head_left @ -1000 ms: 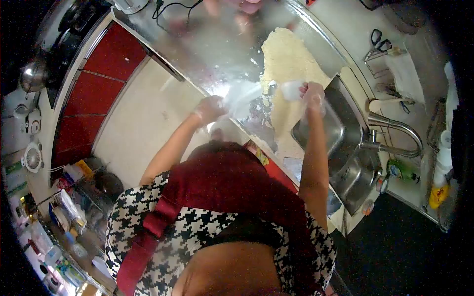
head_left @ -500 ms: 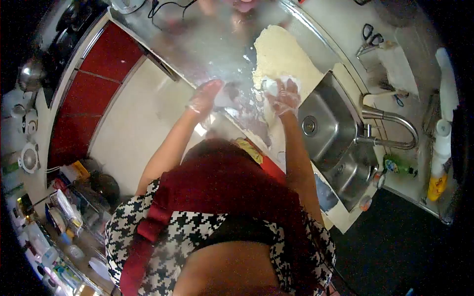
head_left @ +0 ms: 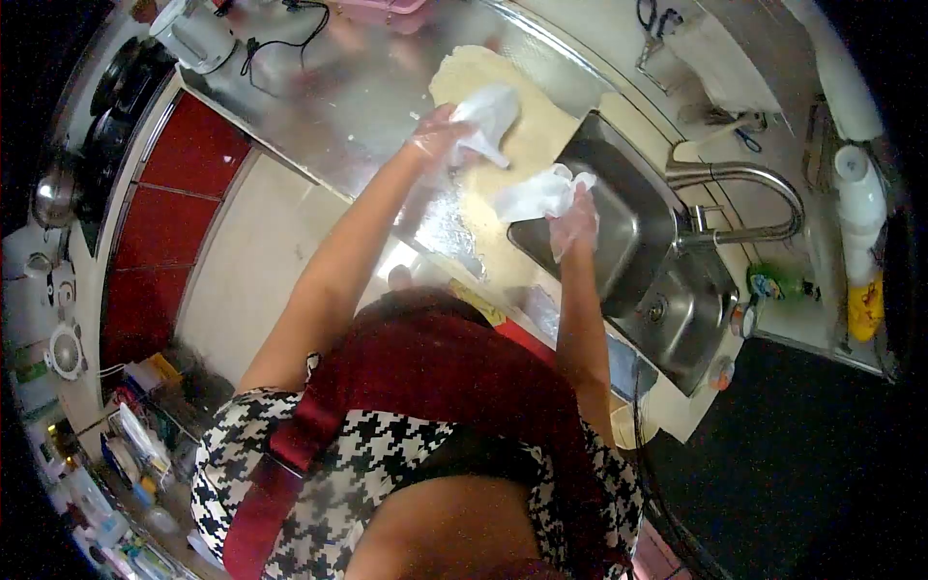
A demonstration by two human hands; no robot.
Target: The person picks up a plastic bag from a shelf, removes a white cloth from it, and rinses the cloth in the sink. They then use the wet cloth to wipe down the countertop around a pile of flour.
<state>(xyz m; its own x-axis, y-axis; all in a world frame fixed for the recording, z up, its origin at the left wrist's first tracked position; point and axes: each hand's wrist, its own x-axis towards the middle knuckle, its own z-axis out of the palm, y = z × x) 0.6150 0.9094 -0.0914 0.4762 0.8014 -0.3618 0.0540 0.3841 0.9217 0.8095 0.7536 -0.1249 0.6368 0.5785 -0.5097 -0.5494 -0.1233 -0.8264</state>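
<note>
My left hand (head_left: 440,137), in a clear plastic glove, grips a crumpled white paper towel (head_left: 491,114) above the cream-coloured area (head_left: 474,66) of the worktop. My right hand (head_left: 576,220), gloved the same way, is closed on another white piece of paper towel (head_left: 530,196), near the sink's left corner. The cream area has an uneven left edge against the shiny silver worktop (head_left: 372,92).
A steel double sink (head_left: 633,217) with a curved tap (head_left: 764,179) is on the right. A pink tray (head_left: 391,14) and a white kettle (head_left: 193,37) with a black cord (head_left: 290,39) stand at the back. Scissors (head_left: 655,19) lie at the far right.
My left hand, bare of any towel before, has moved right and up and now holds white paper towel. My right hand, earlier pressed on the worktop with white material, has moved towards the sink.
</note>
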